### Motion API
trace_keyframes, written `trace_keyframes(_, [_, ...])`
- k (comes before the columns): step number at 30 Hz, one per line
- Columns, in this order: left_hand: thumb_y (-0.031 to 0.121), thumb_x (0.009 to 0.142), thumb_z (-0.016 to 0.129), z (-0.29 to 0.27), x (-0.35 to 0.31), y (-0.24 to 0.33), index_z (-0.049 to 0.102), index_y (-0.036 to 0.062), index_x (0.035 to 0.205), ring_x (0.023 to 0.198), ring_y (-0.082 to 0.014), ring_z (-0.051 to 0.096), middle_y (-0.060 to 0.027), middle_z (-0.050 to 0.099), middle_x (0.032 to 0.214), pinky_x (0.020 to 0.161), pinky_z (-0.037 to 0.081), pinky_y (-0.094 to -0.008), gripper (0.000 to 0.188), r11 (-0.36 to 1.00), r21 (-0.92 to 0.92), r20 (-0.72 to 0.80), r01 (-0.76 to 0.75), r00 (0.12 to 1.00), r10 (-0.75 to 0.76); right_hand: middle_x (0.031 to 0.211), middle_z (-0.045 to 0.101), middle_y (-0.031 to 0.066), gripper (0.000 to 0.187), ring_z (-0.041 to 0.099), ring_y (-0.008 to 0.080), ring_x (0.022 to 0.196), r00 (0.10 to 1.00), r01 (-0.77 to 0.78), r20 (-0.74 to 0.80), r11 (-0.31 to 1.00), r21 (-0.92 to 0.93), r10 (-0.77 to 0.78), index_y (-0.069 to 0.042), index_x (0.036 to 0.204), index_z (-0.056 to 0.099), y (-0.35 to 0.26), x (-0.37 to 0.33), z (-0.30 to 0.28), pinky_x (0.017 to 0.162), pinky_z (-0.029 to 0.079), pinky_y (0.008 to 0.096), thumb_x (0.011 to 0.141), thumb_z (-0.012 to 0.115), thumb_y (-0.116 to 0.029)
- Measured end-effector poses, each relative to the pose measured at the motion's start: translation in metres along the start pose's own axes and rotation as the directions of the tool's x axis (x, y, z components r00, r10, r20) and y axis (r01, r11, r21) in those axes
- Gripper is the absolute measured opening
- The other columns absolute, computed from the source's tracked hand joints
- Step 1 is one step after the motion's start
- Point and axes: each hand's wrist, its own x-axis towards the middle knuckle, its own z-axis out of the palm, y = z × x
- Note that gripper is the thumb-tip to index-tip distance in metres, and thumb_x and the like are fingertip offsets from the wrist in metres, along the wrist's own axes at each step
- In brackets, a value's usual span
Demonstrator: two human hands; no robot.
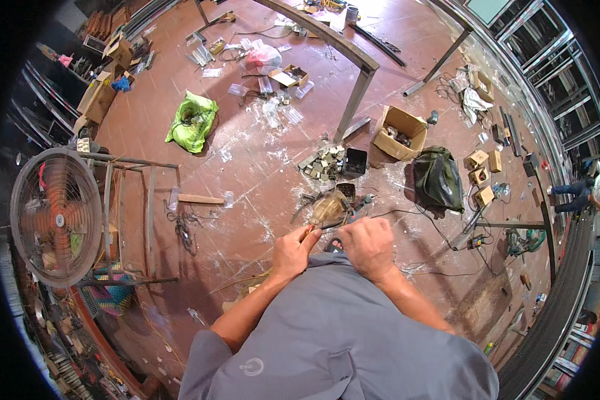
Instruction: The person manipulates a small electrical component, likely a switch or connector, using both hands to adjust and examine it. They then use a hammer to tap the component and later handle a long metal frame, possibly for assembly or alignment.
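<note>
A small reddish object (309,229) is pinched by the left hand (291,255), just beyond the grey shirt (360,327). The right hand (369,248) is curled nearby; whether anything is gripped there cannot be told. Farther out, small blocks (320,164) are heaped beside a black bin (355,162), near an open cardboard box (400,151).

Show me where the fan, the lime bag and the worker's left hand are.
Fan (60,221): head view, on its central hub.
Lime bag (191,139): head view, on its lower side.
Left hand (291,253): head view, on its back.
</note>
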Motion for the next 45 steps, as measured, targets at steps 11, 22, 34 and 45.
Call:
trace_keyframes(11, [0.038, 0.111, 0.059, 0.01, 0.015, 0.007, 0.076, 0.0012, 0.109, 0.062, -0.0024, 0.047, 0.0081, 0.054, 0.069, 0.054, 0.035, -0.0236, 0.041, 0.731, -0.63, 0.294, 0.263, 0.952, -0.089, 0.086, 0.071, 0.007, 0.011, 0.068, 0.0244, 0.073, 0.995, -0.072, 0.092, 0.956, 0.284, 0.048, -0.005, 0.095, 0.068, -0.009, 0.0, 0.027, 0.067, 0.051, 0.0395, 0.092, 0.077, -0.012])
trace_keyframes(22, [0.033, 0.112, 0.059, -0.002, 0.0, -0.01, 0.073, -0.0027, 0.127, 0.074, -0.0039, 0.053, 0.003, 0.064, 0.085, 0.062, 0.044, -0.0232, 0.041, 0.807, -0.587, 0.219, 0.064, 0.972, 0.083, 0.095, 0.071, 0.005, 0.014, 0.07, 0.0144, 0.086, 0.621, -0.492, 0.318, 0.04, 0.87, 0.716, -0.004, 0.111, 0.065, 0.031, -0.044, 0.033, 0.08, 0.06, 0.034, 0.108, 0.063, -0.017])
trace_keyframes(34, [0.032, 0.111, 0.061, -0.017, -0.01, -0.021, 0.072, 0.0003, 0.131, 0.065, -0.0039, 0.048, 0.0048, 0.057, 0.077, 0.058, 0.039, -0.0234, 0.039, 0.891, -0.452, 0.219, -0.048, 0.962, 0.163, 0.104, 0.077, 0.0144, 0.021, 0.076, 0.0202, 0.088, 0.544, -0.517, 0.492, -0.191, 0.834, 0.68, -0.001, 0.115, 0.069, 0.013, -0.03, 0.019, 0.081, 0.063, 0.0353, 0.107, 0.066, -0.02])
trace_keyframes(45, [0.025, 0.108, 0.064, -0.022, -0.016, -0.038, 0.073, -0.0005, 0.119, 0.074, -0.0096, 0.064, -0.0026, 0.07, 0.087, 0.068, 0.053, -0.0266, 0.03, 0.901, -0.414, 0.159, -0.127, 0.965, 0.209, 0.099, 0.072, 0.011, 0.013, 0.071, 0.0196, 0.078, 0.529, -0.482, 0.551, -0.305, 0.821, 0.646, -0.007, 0.115, 0.059, -0.03, -0.003, 0.009, 0.076, 0.06, 0.0368, 0.107, 0.064, -0.016])
